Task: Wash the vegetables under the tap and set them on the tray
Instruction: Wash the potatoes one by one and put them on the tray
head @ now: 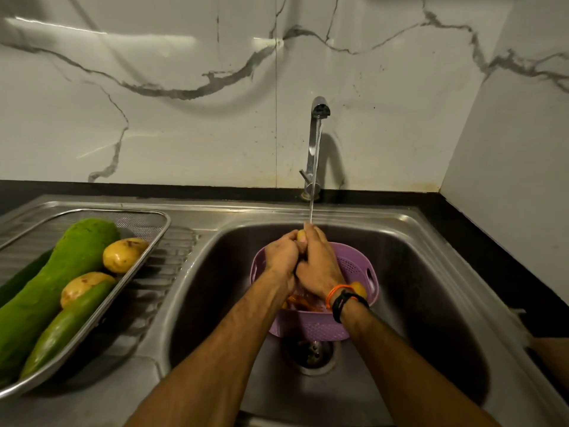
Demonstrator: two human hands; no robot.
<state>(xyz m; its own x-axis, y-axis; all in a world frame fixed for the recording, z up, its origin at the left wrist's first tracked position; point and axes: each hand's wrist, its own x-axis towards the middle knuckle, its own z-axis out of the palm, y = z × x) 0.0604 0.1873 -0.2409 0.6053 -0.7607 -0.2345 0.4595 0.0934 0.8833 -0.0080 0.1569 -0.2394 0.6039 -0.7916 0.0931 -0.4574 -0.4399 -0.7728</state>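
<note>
A person's two bare hands meet under a running tap (314, 149), over a steel sink (415, 272); the left hand (281, 254) and the right hand (320, 263) are both curled closed around one small yellow potato (301, 236), of which only a sliver shows between the fingers at the top. The thin stream of water lands right on the fingertips of the right hand. Directly beneath the hands sits a purple colander (354, 266) holding more produce (something orange and another yellow piece, mostly hidden by the wrists).

Well off to the left of the left hand, on the draining board, a metal mesh tray (160, 229) already carries a large green gourd (61, 272), a cucumber (70, 325) and two washed potatoes (124, 254).

To do this step well, it seems wise to roll the potato between the palms so every side passes through the stream; keep it above the colander, so a slip drops it there and not onto the drain; a wet potato is slick, so a firm hold matters before carrying it left to the tray.
</note>
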